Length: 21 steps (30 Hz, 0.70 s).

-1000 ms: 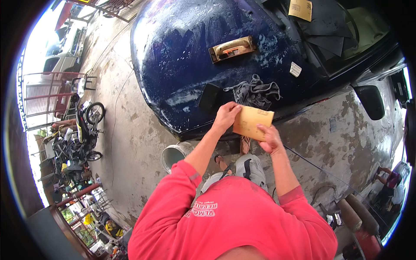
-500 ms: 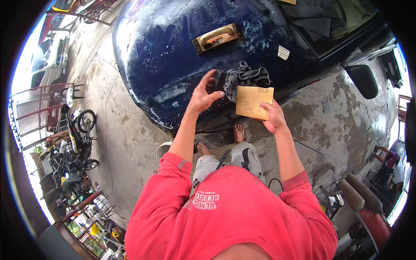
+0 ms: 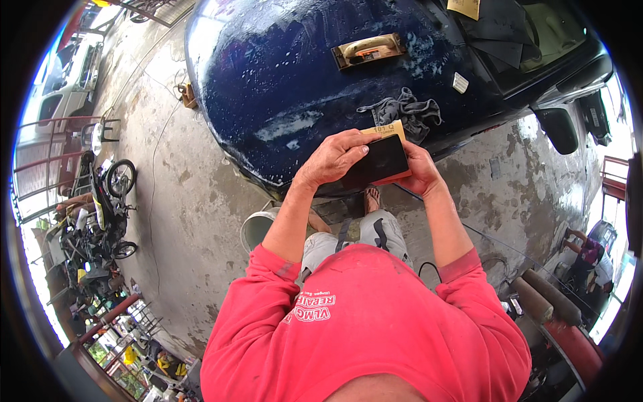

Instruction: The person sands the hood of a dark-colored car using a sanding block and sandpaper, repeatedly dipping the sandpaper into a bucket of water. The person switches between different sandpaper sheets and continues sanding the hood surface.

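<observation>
Both of my hands are together above the near edge of the dark blue car hood [image 3: 281, 80]. My left hand [image 3: 338, 159] grips a flat black rectangular pad [image 3: 382, 162]. In my right hand [image 3: 420, 167] is tan-backed sandpaper [image 3: 390, 128], mostly covered by the pad. A reddish edge shows below the pad. Just beyond my hands a crumpled dark grey rag [image 3: 412, 112] lies on the hood. Farther up rests a long sanding board with a handle [image 3: 368, 51], and to the right is a small whitish block [image 3: 460, 83].
A pale bucket [image 3: 258, 229] stands on the stained concrete floor beside my legs. The car's side mirror [image 3: 557, 130] juts out at right. Another sandpaper sheet [image 3: 465, 7] lies near the windshield. Motorcycles [image 3: 110, 201] stand at left; a person [image 3: 589, 258] crouches far right.
My left hand has moved right and now holds the black pad against the sandpaper in my right hand. The rag no longer lies beside my left hand. The view has shifted slightly.
</observation>
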Available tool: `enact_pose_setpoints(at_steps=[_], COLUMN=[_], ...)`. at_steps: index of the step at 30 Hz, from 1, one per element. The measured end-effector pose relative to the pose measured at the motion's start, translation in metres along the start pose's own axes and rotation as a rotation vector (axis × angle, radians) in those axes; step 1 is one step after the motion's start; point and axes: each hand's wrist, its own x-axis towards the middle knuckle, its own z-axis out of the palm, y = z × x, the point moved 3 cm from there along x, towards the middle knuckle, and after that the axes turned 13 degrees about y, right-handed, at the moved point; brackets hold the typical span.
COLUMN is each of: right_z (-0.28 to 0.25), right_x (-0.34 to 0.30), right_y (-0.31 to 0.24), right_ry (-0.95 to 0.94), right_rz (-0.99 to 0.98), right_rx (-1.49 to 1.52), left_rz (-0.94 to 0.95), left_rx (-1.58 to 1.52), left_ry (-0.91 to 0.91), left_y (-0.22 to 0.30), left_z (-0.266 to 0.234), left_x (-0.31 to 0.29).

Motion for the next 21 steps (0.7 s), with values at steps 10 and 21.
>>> enact_pose_setpoints(at_steps=[10, 21], right_z=[0.046, 0.041], right_x=[-0.004, 0.019], right_y=[0.042, 0.075], right_ry=[-0.052, 0.132], right_rz=[0.022, 0.006], right_rx=[-0.220, -0.374], left_rz=[0.189, 0.104], left_rx=[0.459, 0.626], left_ry=[0.229, 0.119], left_y=[-0.002, -0.029], left_z=[-0.025, 0.008], left_x=[-0.058, -0.116])
